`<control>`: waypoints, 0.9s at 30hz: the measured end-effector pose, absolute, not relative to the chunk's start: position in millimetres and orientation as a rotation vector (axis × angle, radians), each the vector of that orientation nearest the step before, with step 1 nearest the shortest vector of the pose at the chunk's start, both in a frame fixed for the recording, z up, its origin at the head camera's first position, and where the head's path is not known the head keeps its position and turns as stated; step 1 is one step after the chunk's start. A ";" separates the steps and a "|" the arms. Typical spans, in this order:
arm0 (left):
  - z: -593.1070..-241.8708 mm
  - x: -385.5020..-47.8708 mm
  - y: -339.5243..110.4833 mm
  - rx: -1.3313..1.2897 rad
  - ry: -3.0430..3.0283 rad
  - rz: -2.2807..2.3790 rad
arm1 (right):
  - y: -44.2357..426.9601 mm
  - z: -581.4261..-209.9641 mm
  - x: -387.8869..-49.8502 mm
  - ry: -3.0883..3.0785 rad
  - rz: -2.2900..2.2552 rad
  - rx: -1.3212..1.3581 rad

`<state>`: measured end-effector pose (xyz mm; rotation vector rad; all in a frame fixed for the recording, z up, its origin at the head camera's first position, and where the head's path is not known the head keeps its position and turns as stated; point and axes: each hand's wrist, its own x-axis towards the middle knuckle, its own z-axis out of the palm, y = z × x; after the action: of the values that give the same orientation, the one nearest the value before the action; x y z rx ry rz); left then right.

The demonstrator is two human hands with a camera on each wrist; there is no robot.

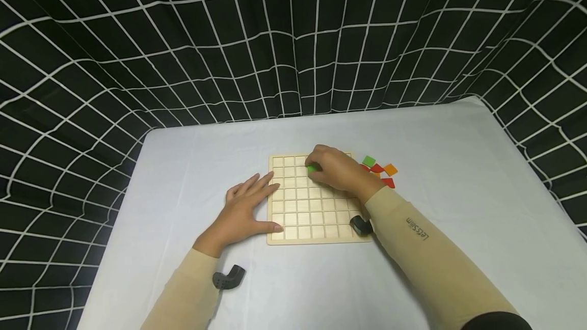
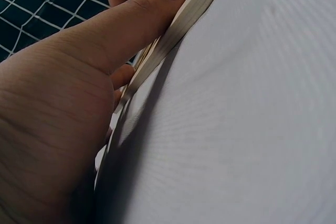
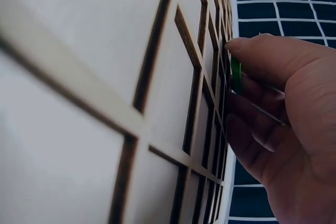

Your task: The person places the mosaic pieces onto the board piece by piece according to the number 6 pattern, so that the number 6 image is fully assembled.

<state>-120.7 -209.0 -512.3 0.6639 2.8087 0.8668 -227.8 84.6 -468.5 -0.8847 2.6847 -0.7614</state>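
A pale wooden grid board (image 1: pixel 316 218) lies flat on the table, its shallow square cells divided by thin strips. My left hand (image 1: pixel 245 213) is spread along the board's left edge, with thumb and fingertips resting on the rim and outer cells. In the left wrist view the thumb (image 2: pixel 131 24) lies over the board's edge. Above the upper middle cells, my right hand (image 1: pixel 337 167) pinches a small green tile (image 1: pixel 312 169) between thumb and fingers. The right wrist view shows that green tile (image 3: pixel 236 77) close to the grid, partly covered by the fingers.
Right of the board lie several loose tiles: a green one (image 1: pixel 369 161), an orange one (image 1: pixel 390 169), and red ones such as the red tile (image 1: pixel 388 183). The right hand and forearm partly hide this group. A white cloth (image 1: pixel 206 152) covers the table; a black gridded curtain (image 1: pixel 293 39) hangs behind.
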 end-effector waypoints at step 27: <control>-509.5 -119.5 -207.5 0.663 2.808 0.869 | 105.8 -458.7 -205.0 2.739 -0.652 -1.084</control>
<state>-119.5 -207.5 -509.5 0.6630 2.8083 0.8690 -205.0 105.8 -458.7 -1.0839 2.7392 -0.6525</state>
